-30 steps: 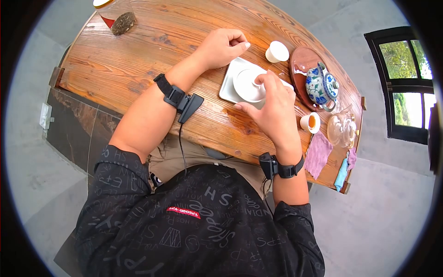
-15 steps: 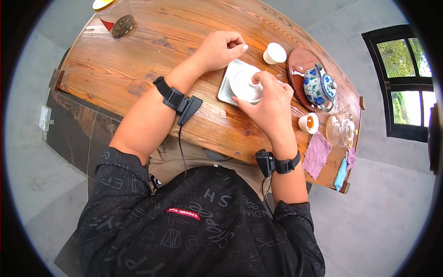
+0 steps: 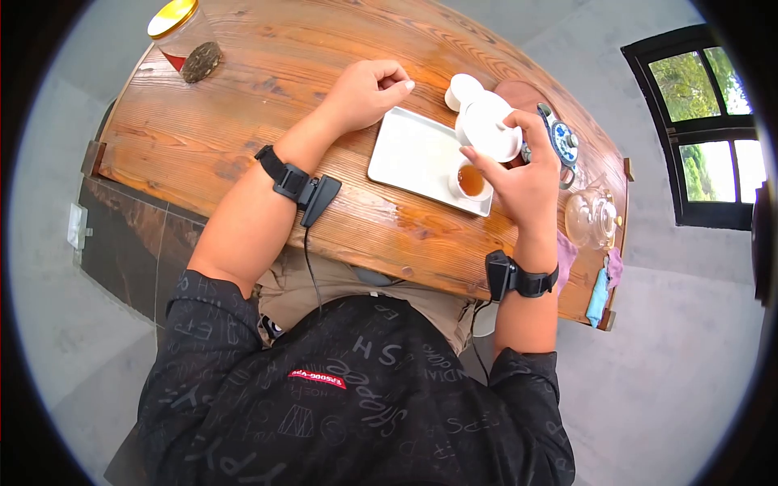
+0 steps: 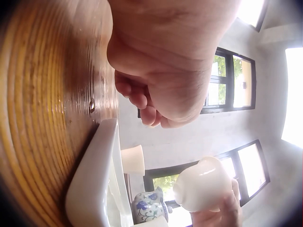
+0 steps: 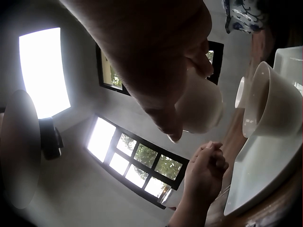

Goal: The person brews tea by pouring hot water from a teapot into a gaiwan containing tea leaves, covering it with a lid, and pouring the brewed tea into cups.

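The left hand has its fingers loosely curled, and it holds nothing. The right hand grips a white bowl with a lid, with the thumb on the near side and a finger on top. With twelve o'clock pointing away from the person, the bowl is up in the air at about eleven o'clock from the middle of the right hand. From the left hand it is between three and four o'clock, well apart. A white tray lies on the wooden table, at four to five o'clock from the left hand. At the tray's four o'clock end sits a white cup with orange-brown tea in it, between six and seven o'clock from the bowl. Another white cup is at eleven o'clock from the bowl, which hides part of it. The blue and white teapot is at about two o'clock from the right hand. A see-through glass pot is at four o'clock, and a pink cloth and a blue cloth are near five. Far off from the left hand, between nine and ten, stands a clear jar with a dark round lump just beside it.
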### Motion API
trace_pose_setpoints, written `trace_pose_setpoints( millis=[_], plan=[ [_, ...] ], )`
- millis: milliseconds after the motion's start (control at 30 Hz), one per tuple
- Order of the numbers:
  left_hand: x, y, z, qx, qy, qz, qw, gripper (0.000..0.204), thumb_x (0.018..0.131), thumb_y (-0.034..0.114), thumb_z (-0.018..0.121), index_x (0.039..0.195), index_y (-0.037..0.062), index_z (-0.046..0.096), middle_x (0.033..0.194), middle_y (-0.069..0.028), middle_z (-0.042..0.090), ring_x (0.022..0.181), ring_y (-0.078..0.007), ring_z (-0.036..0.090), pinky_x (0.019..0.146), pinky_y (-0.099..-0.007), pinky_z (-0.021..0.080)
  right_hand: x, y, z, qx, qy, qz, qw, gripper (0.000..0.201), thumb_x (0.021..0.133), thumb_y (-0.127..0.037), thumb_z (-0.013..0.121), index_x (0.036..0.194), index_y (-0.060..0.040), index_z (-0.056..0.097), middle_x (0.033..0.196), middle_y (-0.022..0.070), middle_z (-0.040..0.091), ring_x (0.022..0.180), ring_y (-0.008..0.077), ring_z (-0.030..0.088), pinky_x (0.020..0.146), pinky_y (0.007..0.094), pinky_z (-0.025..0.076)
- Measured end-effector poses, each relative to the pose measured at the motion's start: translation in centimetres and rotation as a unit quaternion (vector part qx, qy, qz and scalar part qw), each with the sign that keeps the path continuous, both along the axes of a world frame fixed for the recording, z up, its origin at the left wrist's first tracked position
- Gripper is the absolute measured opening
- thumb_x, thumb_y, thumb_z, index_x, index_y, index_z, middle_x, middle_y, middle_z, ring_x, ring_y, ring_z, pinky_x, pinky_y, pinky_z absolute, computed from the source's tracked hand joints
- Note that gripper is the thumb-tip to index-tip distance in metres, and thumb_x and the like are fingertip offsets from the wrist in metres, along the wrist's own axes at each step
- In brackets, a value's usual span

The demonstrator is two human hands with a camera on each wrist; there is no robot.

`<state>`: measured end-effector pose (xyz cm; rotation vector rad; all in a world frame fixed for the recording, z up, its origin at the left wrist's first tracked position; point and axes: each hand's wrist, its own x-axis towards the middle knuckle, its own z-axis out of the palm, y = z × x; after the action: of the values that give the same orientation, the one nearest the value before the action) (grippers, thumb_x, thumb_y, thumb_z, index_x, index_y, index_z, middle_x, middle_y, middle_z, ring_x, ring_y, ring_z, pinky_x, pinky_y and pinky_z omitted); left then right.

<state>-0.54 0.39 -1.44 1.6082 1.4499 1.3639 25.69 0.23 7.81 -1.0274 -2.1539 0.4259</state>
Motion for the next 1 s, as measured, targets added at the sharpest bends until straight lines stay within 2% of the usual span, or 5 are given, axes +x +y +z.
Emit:
trace_pose_setpoints(
  millis=[100,367,467,800,1000],
  plan=[
    [0.0,-0.1,0.1,-0.007,-0.009,-0.006,1.0,0.024,0.098,0.025,0.068,0.095,0.002,0.071,0.07,0.0023,0.061,0.064,-0.0071,0.052,0.058,-0.0267,0.044,1.4,1.3,-0.2,-0.005,0.014,0.014,1.0,0.049,0.071,-0.021,0.094,0.106,-0.008,0.063,0.096,0.0045,0.068,0.08,0.0173,0.066,0.064,0.0307,0.053],
    [0.1,-0.3,0.5,-0.016,-0.014,0.004,1.0,0.022,0.094,0.023,0.07,0.094,0.0005,0.072,0.073,-0.0039,0.067,0.067,-0.0118,0.058,0.063,-0.0292,0.05,2.9,3.5,-1.0,-0.021,0.062,0.012,0.998,0.052,0.072,-0.022,0.093,0.113,-0.006,0.067,0.104,0.0102,0.072,0.096,0.0213,0.07,0.085,0.0343,0.056],
    [0.1,-0.3,0.4,-0.016,-0.017,-0.001,1.0,0.023,0.098,0.025,0.069,0.096,0.0018,0.072,0.07,0.0024,0.061,0.064,-0.0065,0.052,0.057,-0.0259,0.044,2.7,3.8,-0.9,-0.009,0.061,0.009,0.998,0.052,0.072,-0.023,0.093,0.113,-0.0057,0.068,0.105,0.0103,0.073,0.097,0.0218,0.071,0.085,0.0342,0.056],
    [0.0,-0.1,0.1,0.005,-0.015,-0.009,1.0,0.023,0.098,0.024,0.069,0.096,0.0013,0.071,0.07,0.0019,0.062,0.064,-0.0065,0.053,0.057,-0.0257,0.045,1.8,4.7,-1.1,0.0,0.051,0.017,0.999,0.049,0.073,-0.022,0.092,0.112,-0.0054,0.068,0.106,0.0104,0.073,0.096,0.0208,0.071,0.084,0.0336,0.057],
    [0.1,0.0,-0.1,0.018,-0.013,-0.007,1.0,0.022,0.097,0.023,0.069,0.096,0.0012,0.071,0.072,0.0015,0.063,0.065,-0.0065,0.053,0.059,-0.0256,0.045,0.5,3.5,-1.7,-0.163,0.136,0.124,0.969,0.05,0.071,-0.016,0.092,0.109,-0.0059,0.063,0.104,0.006,0.066,0.085,0.0167,0.069,0.072,0.0272,0.055]
  ],
)
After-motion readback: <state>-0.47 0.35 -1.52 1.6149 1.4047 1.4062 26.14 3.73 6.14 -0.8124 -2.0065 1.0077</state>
